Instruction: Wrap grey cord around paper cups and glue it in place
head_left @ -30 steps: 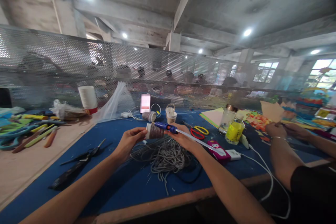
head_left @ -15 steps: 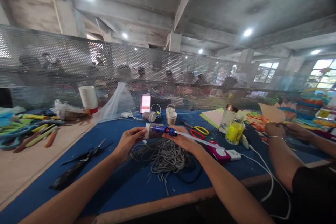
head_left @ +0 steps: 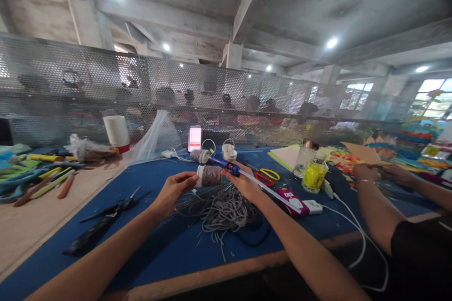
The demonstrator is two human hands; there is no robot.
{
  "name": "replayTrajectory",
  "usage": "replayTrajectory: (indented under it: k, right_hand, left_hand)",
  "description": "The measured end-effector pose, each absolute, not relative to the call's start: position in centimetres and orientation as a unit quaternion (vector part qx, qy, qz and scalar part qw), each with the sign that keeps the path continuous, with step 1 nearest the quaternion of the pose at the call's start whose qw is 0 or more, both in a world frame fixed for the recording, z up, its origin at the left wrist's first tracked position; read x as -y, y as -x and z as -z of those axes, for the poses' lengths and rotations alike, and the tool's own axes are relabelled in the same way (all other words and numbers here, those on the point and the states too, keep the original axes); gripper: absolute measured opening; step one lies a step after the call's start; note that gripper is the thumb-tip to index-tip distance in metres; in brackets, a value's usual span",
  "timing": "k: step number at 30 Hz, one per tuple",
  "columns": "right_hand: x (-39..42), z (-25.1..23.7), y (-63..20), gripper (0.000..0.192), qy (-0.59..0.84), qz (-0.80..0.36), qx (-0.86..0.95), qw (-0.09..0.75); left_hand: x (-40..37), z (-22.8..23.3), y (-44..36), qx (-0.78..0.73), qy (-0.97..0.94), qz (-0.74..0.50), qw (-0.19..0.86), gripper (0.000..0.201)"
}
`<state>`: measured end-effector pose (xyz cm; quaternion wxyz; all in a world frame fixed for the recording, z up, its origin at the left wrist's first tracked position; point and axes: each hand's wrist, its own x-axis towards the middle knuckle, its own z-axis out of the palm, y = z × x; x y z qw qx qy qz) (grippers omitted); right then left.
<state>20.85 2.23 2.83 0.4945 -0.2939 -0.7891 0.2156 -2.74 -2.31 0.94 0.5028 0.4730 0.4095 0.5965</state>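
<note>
We pinch the small cup wrapped in grey-brown cord (head_left: pixel 209 175) by its end with our left hand (head_left: pixel 175 189), tipped sideways above the loose heap of grey cord (head_left: pixel 222 207), so its side faces the tool. Our right hand (head_left: pixel 245 183) closes around the blue-tipped glue gun with a white stick (head_left: pixel 240 173), nozzle just beside the cup. Beyond the heap, a clear bottle (head_left: pixel 313 175) holds yellow liquid; white paper cups (head_left: pixel 117 131) stand stacked.
</note>
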Motion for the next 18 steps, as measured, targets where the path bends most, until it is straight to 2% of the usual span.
replayTrajectory:
  k: [3, 10, 18]
  right_hand:
    - [-2.6, -2.4, -20.5, 0.034, 0.301, -0.230, 0.759, 0.530]
    - [-3.8, -1.0, -20.1, 0.041, 0.348, -0.355, 0.728, 0.472]
    - [-3.4, -1.6, -19.8, 0.037, 0.335, -0.371, 0.725, 0.474]
  left_hand:
    - [2.5, -1.0, 2.5, -0.406, -0.460, -0.599, 0.515, 0.028]
    - [2.9, -1.2, 2.2, -0.382, -0.453, -0.590, 0.549, 0.024]
    - [2.7, -0.9, 2.3, -0.383, -0.452, -0.597, 0.540, 0.026]
